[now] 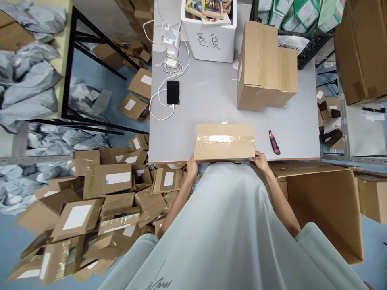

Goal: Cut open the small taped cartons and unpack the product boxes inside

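A taped cardboard box (224, 148) lies at the front edge of the grey table, clear tape running along its top. My left hand (192, 167) grips its lower left corner, fingers closed and partly hidden by the box. At the lower right corner, my right hand (260, 160) holds it too, thumb and fingers pressed to the side. To the right of my right hand rests a red and black utility knife (274, 142). Farther back stand two cardboard boxes side by side, a taller one (256, 60) and a smaller one (287, 76).
On the table (208, 92) are a black phone (173, 92) on a white cable, a power strip (173, 42) and a white bin (208, 42) of colourful items. A black crate (305, 52) holds green-white boxes. Opened cartons (117, 179) pile up left; a large open carton (323, 209) stands right.
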`<state>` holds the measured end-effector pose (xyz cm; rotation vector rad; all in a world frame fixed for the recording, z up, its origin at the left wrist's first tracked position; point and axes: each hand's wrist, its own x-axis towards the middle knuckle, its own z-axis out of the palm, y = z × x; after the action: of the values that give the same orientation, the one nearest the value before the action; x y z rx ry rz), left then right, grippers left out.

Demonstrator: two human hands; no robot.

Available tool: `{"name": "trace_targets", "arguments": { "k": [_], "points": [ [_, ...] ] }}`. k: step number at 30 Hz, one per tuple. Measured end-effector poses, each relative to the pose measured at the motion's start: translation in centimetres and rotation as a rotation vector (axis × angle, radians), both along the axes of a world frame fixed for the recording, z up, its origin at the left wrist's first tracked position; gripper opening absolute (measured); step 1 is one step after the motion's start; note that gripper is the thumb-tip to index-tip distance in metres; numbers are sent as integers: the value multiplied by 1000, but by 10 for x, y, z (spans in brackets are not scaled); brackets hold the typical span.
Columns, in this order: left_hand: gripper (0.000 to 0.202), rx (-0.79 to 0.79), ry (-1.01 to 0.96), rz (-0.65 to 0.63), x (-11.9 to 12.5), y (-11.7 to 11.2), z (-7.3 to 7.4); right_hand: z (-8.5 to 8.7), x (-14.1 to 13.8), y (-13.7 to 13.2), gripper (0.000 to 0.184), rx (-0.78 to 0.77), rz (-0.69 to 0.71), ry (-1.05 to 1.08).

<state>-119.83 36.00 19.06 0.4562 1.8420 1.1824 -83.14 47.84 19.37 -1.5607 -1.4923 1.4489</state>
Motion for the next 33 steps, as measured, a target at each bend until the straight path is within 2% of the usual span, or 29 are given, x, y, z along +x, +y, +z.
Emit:
{"name": "trace_targets", "arguments": {
  "k": [3, 8, 12, 15, 19, 23, 29, 33],
  "points": [
    [63, 18, 42, 61, 0, 11, 10, 9, 2, 8, 29, 33, -11, 18],
    [66, 190, 57, 28, -6, 35, 40, 34, 4, 39, 52, 125, -65, 67],
    [65, 219, 53, 54, -7, 44, 54, 47, 4, 60, 51, 192, 5, -1],
    [67, 192, 43, 32, -6, 43, 51, 43, 2, 60, 58, 163, 15, 6],
    [71, 134, 22, 21, -6, 40, 38, 28, 1, 51, 66, 117, -26, 56],
    [73, 109, 24, 3, -8, 34, 28, 11, 8, 49, 70, -13, -66, 114],
    [68, -17, 2, 19, -2, 14, 14, -9, 15, 36, 54, -106, -56, 68],
    [62, -54, -11, 10, 6, 3, 9, -13, 12, 21, 50, -114, -25, 53]
  ]
}}
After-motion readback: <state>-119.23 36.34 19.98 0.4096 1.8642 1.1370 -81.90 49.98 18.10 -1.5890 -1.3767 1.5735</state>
